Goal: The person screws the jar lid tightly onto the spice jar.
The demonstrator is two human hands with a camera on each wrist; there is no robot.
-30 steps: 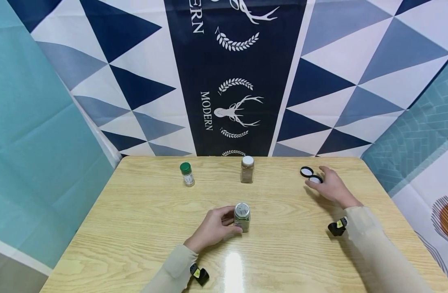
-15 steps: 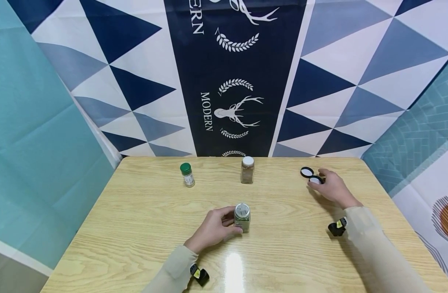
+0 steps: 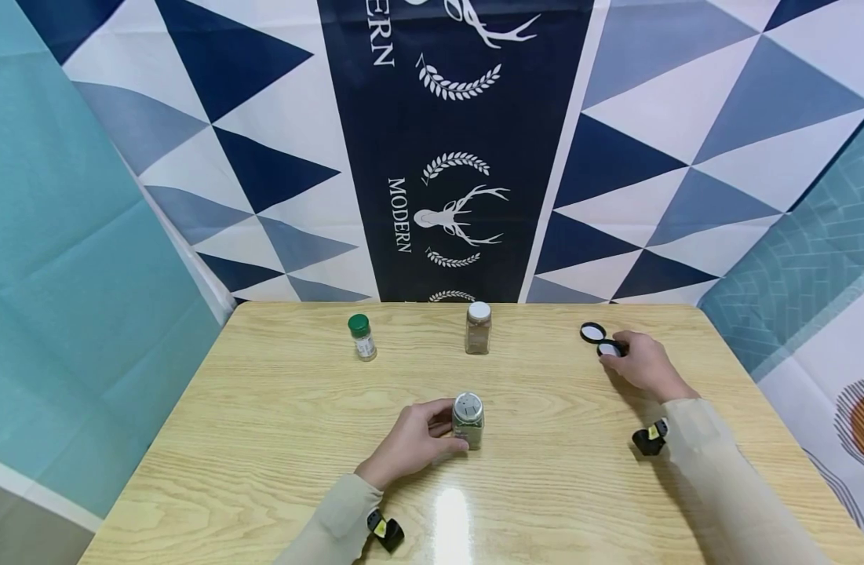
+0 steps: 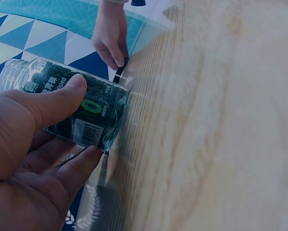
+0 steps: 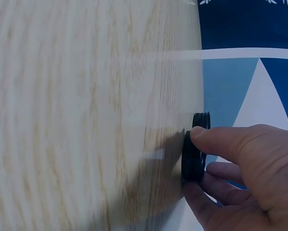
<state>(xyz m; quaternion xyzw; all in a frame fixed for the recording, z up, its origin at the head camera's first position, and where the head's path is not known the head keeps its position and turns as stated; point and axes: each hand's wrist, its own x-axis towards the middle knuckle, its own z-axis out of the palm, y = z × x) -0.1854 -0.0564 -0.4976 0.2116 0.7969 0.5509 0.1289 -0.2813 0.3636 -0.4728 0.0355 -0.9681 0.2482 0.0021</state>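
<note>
My left hand (image 3: 410,441) holds a clear square spice jar (image 3: 468,430) of green dried herbs upright near the middle of the table. Its silver shaker top faces up. In the left wrist view the thumb lies across the label of the spice jar (image 4: 108,94), and fingers support its other side. At the far right, my right hand (image 3: 645,367) pinches the nearer of two round black lids (image 3: 608,350), whose white inside faces up. The right wrist view has thumb and fingers on opposite sides of this black lid (image 5: 192,163). The second black lid (image 3: 592,333) lies just beyond it.
A small jar with a green cap (image 3: 362,337) stands at the back left of the wooden table (image 3: 262,439). A white-capped jar of brown spice (image 3: 477,329) is at the back middle. A patterned cloth (image 3: 453,118) hangs right behind the table's far edge.
My right hand's thumb and fingers have closed in around the nearer black lid. The left hand and its spice jar have stayed in place.
</note>
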